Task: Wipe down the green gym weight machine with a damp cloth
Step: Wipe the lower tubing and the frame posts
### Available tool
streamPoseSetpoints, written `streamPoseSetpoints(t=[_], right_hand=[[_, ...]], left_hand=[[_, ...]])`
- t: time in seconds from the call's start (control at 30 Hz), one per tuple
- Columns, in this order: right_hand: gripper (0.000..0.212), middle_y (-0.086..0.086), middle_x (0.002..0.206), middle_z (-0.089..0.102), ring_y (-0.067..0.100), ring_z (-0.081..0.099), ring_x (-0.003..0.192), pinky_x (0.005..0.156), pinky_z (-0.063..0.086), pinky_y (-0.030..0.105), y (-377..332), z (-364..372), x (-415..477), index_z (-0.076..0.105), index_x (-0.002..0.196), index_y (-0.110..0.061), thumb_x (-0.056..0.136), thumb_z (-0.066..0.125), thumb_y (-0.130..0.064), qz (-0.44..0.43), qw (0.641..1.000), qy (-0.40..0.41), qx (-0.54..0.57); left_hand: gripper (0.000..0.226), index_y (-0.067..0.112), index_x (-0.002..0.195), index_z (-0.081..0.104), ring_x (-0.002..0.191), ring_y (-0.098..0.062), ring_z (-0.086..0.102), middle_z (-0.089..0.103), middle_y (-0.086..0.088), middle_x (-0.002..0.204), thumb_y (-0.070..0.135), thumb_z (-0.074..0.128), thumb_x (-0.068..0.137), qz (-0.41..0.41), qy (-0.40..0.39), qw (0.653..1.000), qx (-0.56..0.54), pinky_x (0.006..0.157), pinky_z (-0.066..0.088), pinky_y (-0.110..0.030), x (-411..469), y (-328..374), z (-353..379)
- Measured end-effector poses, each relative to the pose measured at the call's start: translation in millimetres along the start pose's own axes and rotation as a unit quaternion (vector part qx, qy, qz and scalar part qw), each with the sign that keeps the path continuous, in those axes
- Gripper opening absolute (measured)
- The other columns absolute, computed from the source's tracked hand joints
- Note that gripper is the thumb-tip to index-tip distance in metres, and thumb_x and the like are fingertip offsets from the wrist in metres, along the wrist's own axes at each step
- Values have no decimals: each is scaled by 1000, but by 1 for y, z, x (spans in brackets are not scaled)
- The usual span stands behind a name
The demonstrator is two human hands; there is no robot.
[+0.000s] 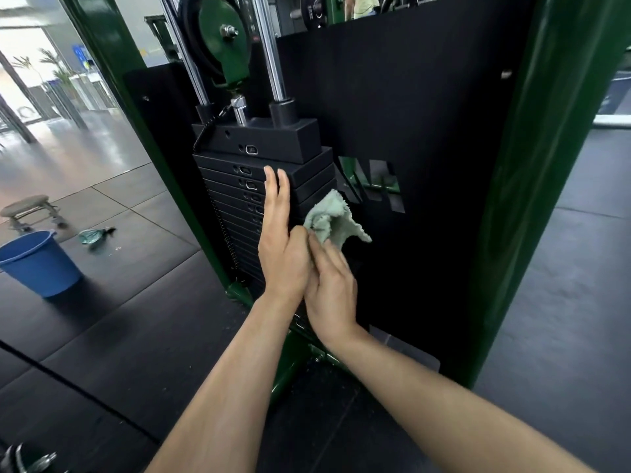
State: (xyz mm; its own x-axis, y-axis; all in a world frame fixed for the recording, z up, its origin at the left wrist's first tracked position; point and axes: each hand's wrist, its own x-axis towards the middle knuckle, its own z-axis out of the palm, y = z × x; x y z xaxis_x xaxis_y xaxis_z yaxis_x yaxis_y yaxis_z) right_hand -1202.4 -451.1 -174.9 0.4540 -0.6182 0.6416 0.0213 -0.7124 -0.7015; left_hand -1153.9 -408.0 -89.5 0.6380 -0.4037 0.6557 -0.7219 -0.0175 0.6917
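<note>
Landmark: the black weight stack (239, 206) sits in the middle of the green machine (532, 186).
Left hand: the left hand (283, 247) is flat, with its fingers straight and pointing up along the front corner of the weight stack. It grips nothing.
Right hand: the right hand (333, 285) is just right of the left hand and touches it. Its fingers pinch the cloth.
Cloth: the pale green cloth (333, 218) is bunched up at the right edge of the weight stack, in front of the black panel (426, 131). I cannot tell if it touches the plates.
Edges: a green post stands left of the weight stack and a wide green post stands far to its right. Two shiny rods (273, 59) go up from the top of the stack, beside a green wheel (222, 39).
Room to move: dark floor mats (112, 336) spread out left of the weight stack and below it.
Bucket: a blue bucket (37, 264) stands on the floor well left of the weight stack. I cannot see what is inside it.
Other things: a small stool (30, 208) and a crumpled greenish thing (95, 235) lie on the floor beyond the bucket.
</note>
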Motion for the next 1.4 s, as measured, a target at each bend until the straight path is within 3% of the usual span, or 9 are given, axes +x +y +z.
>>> streamPoseSetpoints(t=[0.1, 0.3, 0.4, 0.53, 0.63, 0.77, 1.07, 1.27, 1.4], right_hand=[[48, 11, 139, 63, 28, 58, 130, 105, 53, 43, 18, -4, 33, 56, 146, -9, 100, 58, 0, 23, 998, 26, -45], [46, 5, 134, 64, 24, 62, 122, 101, 55, 42, 15, 2, 48, 59, 144, -9, 99, 59, -2, 89, 994, 65, -21], [47, 2, 140, 60, 18, 58, 130, 106, 51, 38, -2, 14, 5, 56, 146, -15, 99, 60, -8, 77, 997, 29, 5], [47, -5, 139, 62, 8, 61, 124, 98, 55, 29, -2, 13, -25, 57, 143, -21, 98, 67, -14, 57, 998, -1, 7], [48, 1, 139, 63, 19, 63, 122, 101, 54, 34, 11, 10, 0, 56, 145, -17, 99, 62, -4, 71, 997, 14, -13], [44, 9, 123, 70, 32, 65, 114, 94, 54, 40, 35, 4, 50, 65, 132, -8, 93, 50, 5, 174, 984, 33, -28], [51, -6, 141, 60, 7, 55, 132, 107, 50, 29, 1, 40, -44, 52, 145, -25, 98, 64, -9, 152, 987, 9, 51], [47, 14, 124, 68, 32, 64, 114, 99, 53, 40, 34, 16, 30, 61, 135, -11, 91, 52, 4, 262, 965, 3, 7], [50, 12, 124, 67, 31, 63, 116, 102, 52, 40, 38, 12, 34, 61, 135, -12, 90, 48, 5, 293, 956, -17, 14]], left_hand=[[88, 27, 166, 22, 158, 0, 9, 5, 17, 174, -3, 36, 84, 0, -5, 1000, -6, 96, 33, 1, 0, -1, 0], [88, 25, 166, 22, 158, -1, 8, 4, 16, 174, -1, 37, 84, -5, -6, 1000, -11, 97, 32, 1, -1, 5, 0], [87, 24, 166, 22, 159, -2, 7, 3, 13, 174, -5, 37, 86, -3, 1, 1000, 1, 101, 29, 1, -2, 6, 2], [91, 25, 167, 18, 159, -4, 5, 1, 13, 174, -11, 39, 85, -6, 12, 1000, 26, 104, 27, 0, -5, 7, 7], [92, 24, 167, 18, 160, -6, 4, 2, 10, 175, -12, 41, 85, -6, 12, 1000, 28, 107, 21, 1, -5, 6, 9], [91, 19, 166, 20, 161, -10, 6, 3, 5, 175, -14, 42, 84, 2, 4, 1000, 25, 98, 25, 5, -5, 8, 4], [90, 27, 166, 20, 159, -2, 6, 3, 15, 174, -9, 42, 87, -2, 3, 1000, 25, 102, 28, 1, -8, 6, 4], [92, 20, 167, 19, 161, -11, 7, 2, 4, 175, -11, 43, 84, 10, -6, 999, 53, 92, 31, 4, -7, 3, 3], [92, 19, 167, 18, 161, -13, 4, 1, 3, 175, -12, 42, 83, 22, -23, 998, 56, 90, 29, 6, -11, -1, 0]])
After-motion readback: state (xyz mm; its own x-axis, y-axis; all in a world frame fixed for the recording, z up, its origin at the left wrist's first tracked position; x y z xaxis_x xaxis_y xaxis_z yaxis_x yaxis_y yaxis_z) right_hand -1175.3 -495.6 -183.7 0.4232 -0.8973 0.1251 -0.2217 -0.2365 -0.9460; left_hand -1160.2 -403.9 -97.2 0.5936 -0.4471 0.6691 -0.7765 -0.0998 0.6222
